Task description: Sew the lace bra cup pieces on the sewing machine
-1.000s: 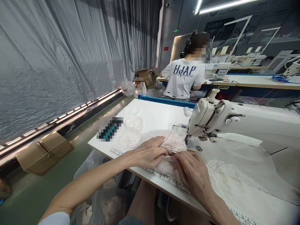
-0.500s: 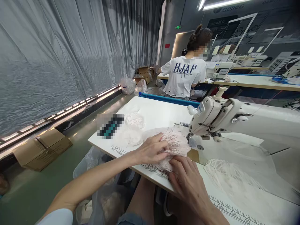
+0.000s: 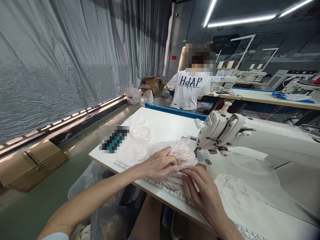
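A sheer pale fabric piece (image 3: 183, 153) with thin dark branching lines lies gathered on the white sewing table (image 3: 165, 121), its far side near the sewing machine's needle area. My left hand (image 3: 161, 163) has its fingers curled on the fabric, gripping it from the left. On the right, my right hand (image 3: 203, 185) pinches the near edge of the same fabric between thumb and fingers. The sewing machine (image 3: 215, 131) stands just beyond and to the right of both hands. My fingertips are partly hidden in the folds.
More sheer white pieces (image 3: 140, 133) lie at the table's left, beside a pixelated dark item (image 3: 115, 139). A white stringy pile (image 3: 237, 190) sits right. Plastic bags hang under the front edge. A cardboard box (image 3: 32, 163) stands on the floor; a co-worker (image 3: 191, 88) sits ahead.
The camera view has tilted and shifted slightly. My right fingers have moved up to the fabric's edge, and more of the lined fabric shows below my left hand. The co-worker's head has turned.
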A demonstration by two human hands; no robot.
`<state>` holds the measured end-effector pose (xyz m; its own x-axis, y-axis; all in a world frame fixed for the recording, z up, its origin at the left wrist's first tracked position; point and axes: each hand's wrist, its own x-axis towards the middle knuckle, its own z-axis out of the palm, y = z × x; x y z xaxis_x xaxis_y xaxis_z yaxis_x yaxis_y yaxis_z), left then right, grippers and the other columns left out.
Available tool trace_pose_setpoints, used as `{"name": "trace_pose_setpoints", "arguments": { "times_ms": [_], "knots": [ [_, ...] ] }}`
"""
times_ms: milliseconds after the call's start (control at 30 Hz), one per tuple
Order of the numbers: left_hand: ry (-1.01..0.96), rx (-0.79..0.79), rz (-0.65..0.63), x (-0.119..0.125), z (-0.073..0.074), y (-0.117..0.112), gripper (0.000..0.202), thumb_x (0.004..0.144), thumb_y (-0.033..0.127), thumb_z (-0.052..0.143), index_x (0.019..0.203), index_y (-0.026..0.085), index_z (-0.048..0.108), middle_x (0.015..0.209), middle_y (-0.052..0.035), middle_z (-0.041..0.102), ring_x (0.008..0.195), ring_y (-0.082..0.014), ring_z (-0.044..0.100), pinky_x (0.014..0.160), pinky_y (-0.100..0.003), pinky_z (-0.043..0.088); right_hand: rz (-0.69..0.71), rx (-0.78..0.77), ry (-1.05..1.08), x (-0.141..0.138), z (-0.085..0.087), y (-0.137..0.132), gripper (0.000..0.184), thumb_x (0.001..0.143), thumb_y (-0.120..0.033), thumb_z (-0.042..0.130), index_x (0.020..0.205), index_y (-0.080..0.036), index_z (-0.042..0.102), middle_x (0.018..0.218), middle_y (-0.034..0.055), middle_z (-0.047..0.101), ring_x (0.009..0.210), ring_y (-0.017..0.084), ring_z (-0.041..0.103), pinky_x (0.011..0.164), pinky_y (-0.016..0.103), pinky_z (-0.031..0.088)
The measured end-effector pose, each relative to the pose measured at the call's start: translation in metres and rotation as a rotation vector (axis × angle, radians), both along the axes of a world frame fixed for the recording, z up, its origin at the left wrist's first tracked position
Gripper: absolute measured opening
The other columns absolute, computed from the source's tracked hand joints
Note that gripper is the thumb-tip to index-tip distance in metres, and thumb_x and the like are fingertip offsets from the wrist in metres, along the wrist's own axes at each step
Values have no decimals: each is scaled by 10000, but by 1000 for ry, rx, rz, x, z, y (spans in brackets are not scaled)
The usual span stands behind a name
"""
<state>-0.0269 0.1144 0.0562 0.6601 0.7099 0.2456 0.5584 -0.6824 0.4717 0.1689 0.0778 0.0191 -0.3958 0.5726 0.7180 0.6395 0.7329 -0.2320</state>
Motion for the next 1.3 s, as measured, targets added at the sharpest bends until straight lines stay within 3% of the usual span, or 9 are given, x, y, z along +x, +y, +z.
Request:
{"name": "trace_pose_setpoints", "arguments": {
  "times_ms": [100, 267, 400, 533, 800, 1033, 1300],
  "knots": [
    [24, 21, 29, 4, -1, -1, 314, 733, 431, 699, 833, 162, 573, 843, -10, 392, 748, -149, 449, 611, -220, 368, -21, 55, 43, -3, -1, 5, 132, 895, -126, 459, 929, -196, 565, 814, 45, 627, 742, 189, 564, 664, 325, 406],
    [3, 51, 109, 8, -5, 2, 34, 802, 152, 589, 802, 150, 556, 815, -1, 393, 708, -126, 445, 640, -230, 379, -50, 101, 91, 1, -1, 0, 268, 889, -45, 419, 1086, -188, 533, 962, 88, 639, 895, 218, 576, 782, 373, 400],
    [-65, -19, 98, 5, -7, 6, 151, 830, 292, 593, 773, 159, 552, 776, 17, 389, 686, -117, 454, 714, -256, 417, 62, 94, -86, 6, -6, -9, 165, 893, -110, 500, 1020, -194, 564, 938, 77, 644, 884, 206, 577, 748, 345, 404],
    [-86, -57, 110, 4, -5, 6, 221, 846, 368, 574, 766, 162, 567, 763, 21, 391, 700, -119, 468, 762, -269, 424, 1, 87, -215, 4, -14, -8, 114, 918, -184, 483, 985, -180, 575, 930, 77, 653, 884, 208, 575, 743, 341, 380],
    [-51, -74, 72, 2, -1, 6, 167, 853, 305, 581, 771, 161, 559, 749, 24, 380, 703, -119, 458, 789, -271, 403, 79, -52, -141, 5, -6, -1, 156, 926, -142, 431, 955, -185, 578, 864, 59, 624, 803, 186, 544, 661, 317, 353],
    [-10, -74, 81, 1, 0, 5, 130, 856, 287, 579, 819, 163, 567, 803, 2, 388, 711, -131, 446, 626, -218, 354, 53, -63, -94, 2, -4, 2, 185, 926, -149, 406, 865, -182, 578, 774, 43, 581, 710, 172, 508, 604, 298, 330],
    [29, -76, -10, -5, 3, 6, 201, 819, 346, 627, 870, 169, 546, 835, -5, 385, 778, -155, 458, 658, -225, 363, 18, -112, -33, -3, 5, 5, 227, 923, -171, 401, 737, -194, 529, 678, 15, 539, 620, 156, 488, 563, 281, 335]
  ]
}}
